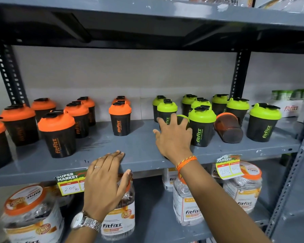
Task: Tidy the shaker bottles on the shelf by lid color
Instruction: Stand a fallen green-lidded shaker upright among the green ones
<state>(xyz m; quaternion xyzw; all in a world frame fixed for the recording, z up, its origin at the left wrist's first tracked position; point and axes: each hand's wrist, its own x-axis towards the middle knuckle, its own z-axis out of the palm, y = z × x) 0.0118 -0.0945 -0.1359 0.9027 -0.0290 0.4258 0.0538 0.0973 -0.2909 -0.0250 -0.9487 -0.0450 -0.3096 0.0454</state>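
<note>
Black shaker bottles stand on a grey shelf (140, 151). Several orange-lid bottles (56, 131) are grouped at the left, with another orange-lid bottle (120, 120) near the middle. Green-lid bottles (202, 126) fill the right. Among them one orange-lid bottle (228, 128) lies on its side, base toward me. My right hand (174, 137) is stretched over the shelf with fingers spread, right in front of a green-lid bottle (183, 118) that it mostly hides. My left hand (105, 179) rests flat on the shelf's front edge and holds nothing.
Clear jars with orange lids (30, 213) stand on the shelf below, close under my left hand. Price tags (68, 183) hang from the shelf's front edge. A white box with green cans (291, 104) sits at the far right. Black uprights (239, 76) frame the bay.
</note>
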